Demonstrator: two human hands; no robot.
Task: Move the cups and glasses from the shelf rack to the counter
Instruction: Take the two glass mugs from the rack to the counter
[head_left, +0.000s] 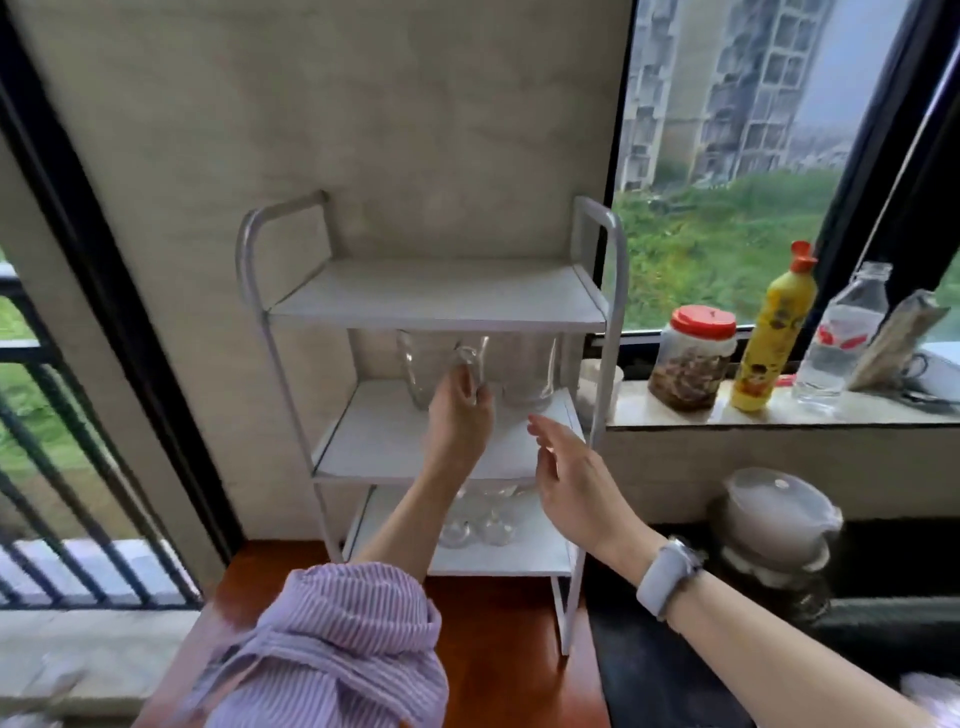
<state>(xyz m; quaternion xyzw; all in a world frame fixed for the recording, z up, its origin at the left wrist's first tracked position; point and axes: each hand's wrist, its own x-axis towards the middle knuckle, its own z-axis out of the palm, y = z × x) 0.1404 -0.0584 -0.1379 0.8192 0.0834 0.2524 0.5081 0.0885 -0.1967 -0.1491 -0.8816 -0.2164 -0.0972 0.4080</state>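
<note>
Shelf rack (597, 322): white metal frame with three flat white shelves, standing on a red-brown wooden surface against a pale wall, between a railing window and a wide window sill.
Top shelf (436, 293): bare white board.
Glass mug (441, 371): clear, tall, with a looped handle facing the camera; stands on the left part of the middle shelf, its rim close under the top shelf.
Second glass (530, 371): clear and tall like the first; stands upright just to the right of the mug on the same shelf, slightly blurred.
Small glasses (478, 525): a cluster of clear rounded pieces on the bottom shelf, partly hidden by the left forearm; their number cannot be told.
Left hand (457, 421): reaches onto the middle shelf, fingers curled around the mug's handle, gripping it; striped lilac sleeve pushed up the arm.
Right hand (571, 478): held in front of the rack's right side, fingers spread and loose, touching nothing; pale wristband (667, 577) on the wrist.
Table (675, 675): dark surface at the lower right, beside the rack's foot, carrying a lidded white pot (779, 512).
Window sill (779, 410): red-lidded jar (693, 361), yellow squeeze bottle (771, 332), clear water bottle (836, 340).
</note>
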